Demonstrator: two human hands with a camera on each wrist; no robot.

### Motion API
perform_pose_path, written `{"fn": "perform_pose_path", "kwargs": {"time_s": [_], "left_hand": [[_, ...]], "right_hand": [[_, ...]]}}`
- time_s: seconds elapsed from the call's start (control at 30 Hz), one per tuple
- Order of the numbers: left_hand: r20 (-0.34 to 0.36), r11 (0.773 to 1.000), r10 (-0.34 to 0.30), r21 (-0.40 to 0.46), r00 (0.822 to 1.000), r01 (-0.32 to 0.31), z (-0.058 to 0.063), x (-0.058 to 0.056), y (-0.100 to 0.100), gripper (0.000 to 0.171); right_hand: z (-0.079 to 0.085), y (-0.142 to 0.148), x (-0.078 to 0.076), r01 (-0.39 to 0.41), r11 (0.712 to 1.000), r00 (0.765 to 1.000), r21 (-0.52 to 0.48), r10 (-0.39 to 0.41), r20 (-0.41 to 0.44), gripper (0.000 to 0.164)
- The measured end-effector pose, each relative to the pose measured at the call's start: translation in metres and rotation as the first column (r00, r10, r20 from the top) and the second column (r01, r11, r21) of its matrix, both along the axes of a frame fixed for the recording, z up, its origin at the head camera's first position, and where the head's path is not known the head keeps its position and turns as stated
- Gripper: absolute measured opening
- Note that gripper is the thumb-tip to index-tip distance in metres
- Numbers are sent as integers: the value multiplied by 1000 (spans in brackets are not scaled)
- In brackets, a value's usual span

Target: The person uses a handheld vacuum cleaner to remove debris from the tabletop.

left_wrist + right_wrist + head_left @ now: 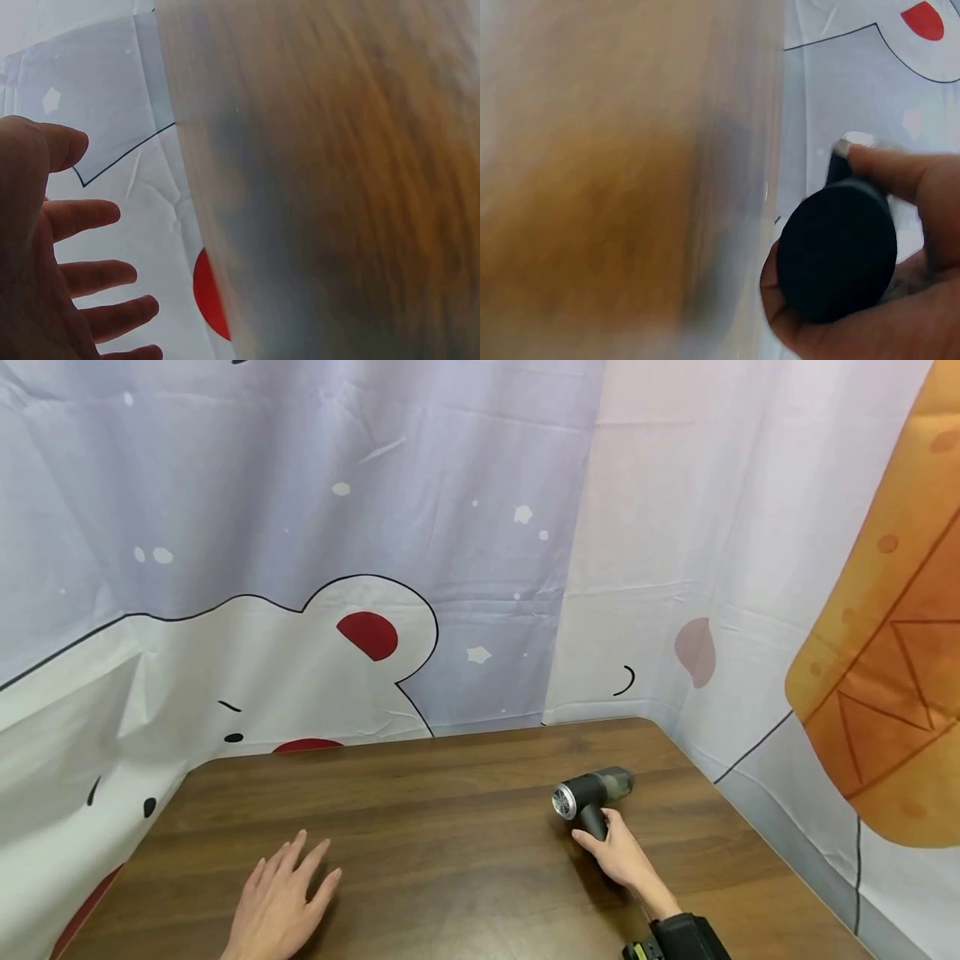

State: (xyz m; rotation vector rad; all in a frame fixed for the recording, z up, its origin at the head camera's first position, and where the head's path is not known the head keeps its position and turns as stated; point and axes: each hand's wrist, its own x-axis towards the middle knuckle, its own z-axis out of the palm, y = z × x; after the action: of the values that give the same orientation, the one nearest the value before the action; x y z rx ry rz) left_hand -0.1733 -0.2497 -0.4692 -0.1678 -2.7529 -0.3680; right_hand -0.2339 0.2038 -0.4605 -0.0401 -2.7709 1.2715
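My right hand (622,858) grips a small black handheld vacuum (587,792) by its handle, over the right part of the table. The vacuum has a silver-ringed round grille facing left toward me and a smoky see-through nose pointing right. In the right wrist view, the round dark base of the handle (836,251) faces the camera, with fingers and thumb curled around it. My left hand (277,902) is at the table's front left, palm down, its fingers spread and holding nothing. The left wrist view shows its thumb and fingers apart, beside the tabletop.
A brown wood-grain table (450,827) with rounded far corners spreads beneath both hands. Behind and at the sides hangs a printed curtain (480,552) with white, lilac and orange shapes, close to the table's edges. A black cuff with a device (678,937) surrounds the right wrist.
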Motion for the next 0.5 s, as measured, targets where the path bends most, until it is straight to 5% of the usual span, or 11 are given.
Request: {"fn": "perform_pose_path", "kwargs": {"time_s": [0.23,0.5], "left_hand": [[-2,1000,-3,12,1000,3,-3,-1,-4,51],[28,1000,7,17,1000,-7,-4,0,-9,53]], "right_hand": [[-4,-1,-13,83,995,996,56,-85,30,64],[-5,-12,-22,79,992,992,102,-89,94,64]]}}
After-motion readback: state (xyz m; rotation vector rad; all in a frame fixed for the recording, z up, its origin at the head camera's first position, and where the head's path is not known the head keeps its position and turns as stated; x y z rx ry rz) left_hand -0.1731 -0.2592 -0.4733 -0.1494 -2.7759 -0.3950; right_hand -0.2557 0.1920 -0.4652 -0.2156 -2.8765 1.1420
